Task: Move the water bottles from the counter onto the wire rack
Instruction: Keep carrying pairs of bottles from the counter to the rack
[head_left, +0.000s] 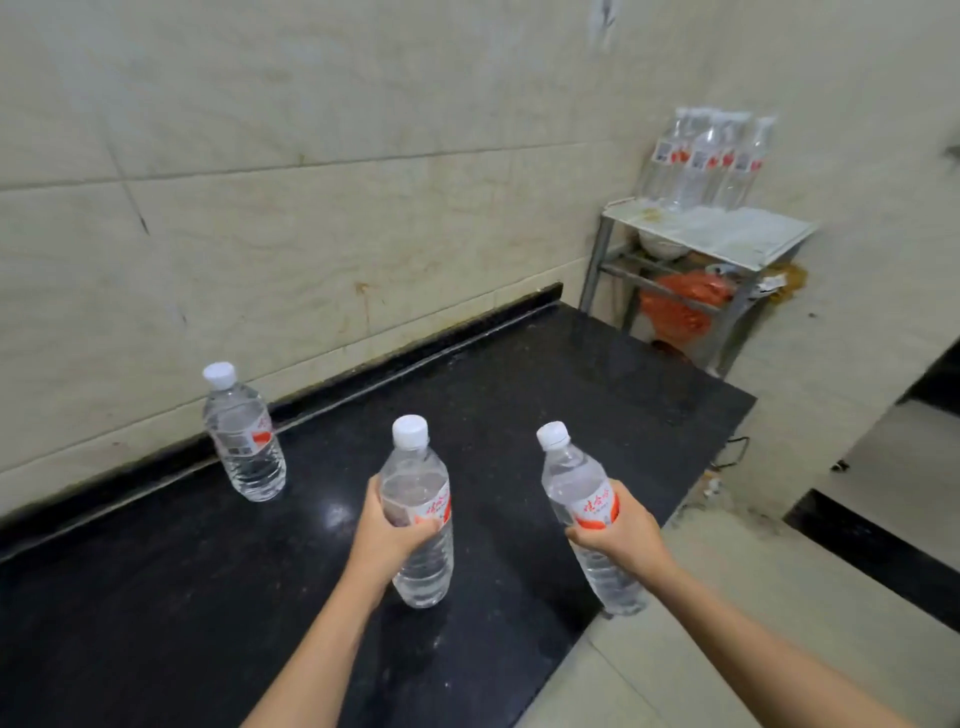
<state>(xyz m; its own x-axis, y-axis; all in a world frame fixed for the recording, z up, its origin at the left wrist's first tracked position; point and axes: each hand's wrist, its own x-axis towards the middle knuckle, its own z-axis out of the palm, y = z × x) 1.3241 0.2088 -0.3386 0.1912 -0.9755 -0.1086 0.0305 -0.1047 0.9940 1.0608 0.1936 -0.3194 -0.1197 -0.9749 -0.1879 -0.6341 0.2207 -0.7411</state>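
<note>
My left hand (387, 535) grips a clear water bottle (418, 478) with a white cap and red label, held upright above the black counter (156, 597). My right hand (626, 532) grips a second bottle (576, 480), tilted slightly left, near the counter's right edge. A third bottle (243, 441) stands alone on the counter by the wall at the left. At the far right corner stands the metal wire rack (748, 306), and several bottles (706, 161) stand on its top shelf against the wall.
The rack's lower shelves hold a white bowl (661, 245) and an orange bag (680, 304). A tiled wall (311, 208) runs behind the counter. Pale floor tiles with a black strip (872, 556) lie to the right of the counter.
</note>
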